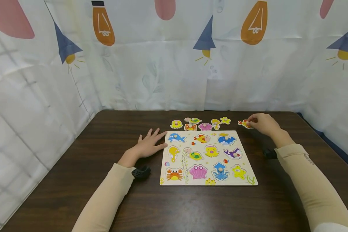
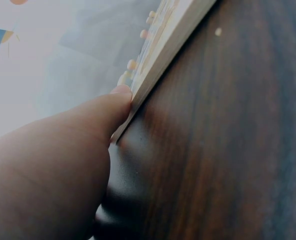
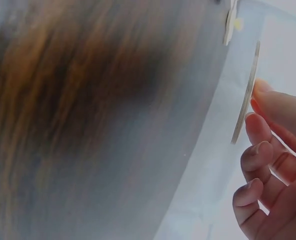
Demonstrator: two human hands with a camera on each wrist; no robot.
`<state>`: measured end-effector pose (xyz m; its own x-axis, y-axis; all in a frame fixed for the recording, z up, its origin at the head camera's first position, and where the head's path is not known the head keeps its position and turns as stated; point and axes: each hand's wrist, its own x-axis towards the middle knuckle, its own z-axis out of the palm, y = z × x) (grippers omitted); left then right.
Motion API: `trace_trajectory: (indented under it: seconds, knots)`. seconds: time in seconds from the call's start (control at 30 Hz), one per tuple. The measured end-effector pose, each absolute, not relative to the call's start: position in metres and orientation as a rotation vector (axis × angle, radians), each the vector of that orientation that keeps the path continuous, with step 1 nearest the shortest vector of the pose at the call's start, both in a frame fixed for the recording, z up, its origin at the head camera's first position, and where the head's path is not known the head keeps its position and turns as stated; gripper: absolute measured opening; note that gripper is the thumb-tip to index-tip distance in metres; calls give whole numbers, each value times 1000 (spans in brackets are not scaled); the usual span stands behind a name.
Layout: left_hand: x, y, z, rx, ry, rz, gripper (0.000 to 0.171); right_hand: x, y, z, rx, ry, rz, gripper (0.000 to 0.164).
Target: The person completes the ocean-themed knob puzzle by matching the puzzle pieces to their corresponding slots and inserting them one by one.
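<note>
My right hand (image 1: 264, 124) pinches a red and yellow fish puzzle piece (image 1: 244, 124) between thumb and fingers, at the far right of the table. The right wrist view shows this piece (image 3: 246, 95) edge-on, a thin plate raised off the table. With fingers spread, my left hand (image 1: 147, 144) lies by the upper left corner of a pale wooden sea-animal puzzle board (image 1: 188, 164). Its thumb (image 2: 120, 102) touches the board's edge in the left wrist view. On the board, a squid piece (image 1: 220, 172) and a blue whale piece (image 1: 227, 140) show knobs.
Behind the board lie several loose pieces: a yellow octopus (image 1: 176, 124), a turtle (image 1: 195, 120), a crab (image 1: 190, 127), a pink shell (image 1: 205, 127), a seahorse (image 1: 216, 123) and a starfish (image 1: 225, 120). A printed curtain (image 1: 162, 71) hangs behind the dark wooden table (image 1: 174, 206).
</note>
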<state>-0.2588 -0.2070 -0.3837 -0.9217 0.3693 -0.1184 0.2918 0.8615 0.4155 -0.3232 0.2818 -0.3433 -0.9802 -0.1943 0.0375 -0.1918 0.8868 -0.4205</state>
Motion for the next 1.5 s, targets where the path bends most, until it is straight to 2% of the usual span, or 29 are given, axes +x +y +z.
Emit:
trace_trajectory:
  seconds: [0.77,1.5]
  knots:
    - [-261,-209,-385,510,2844,575,74,-296,236,-333,-547,3031,-681,28]
    - [-261,-207,-385,507,2837,573,74,-285,185,-333,-713,2959,-616,14]
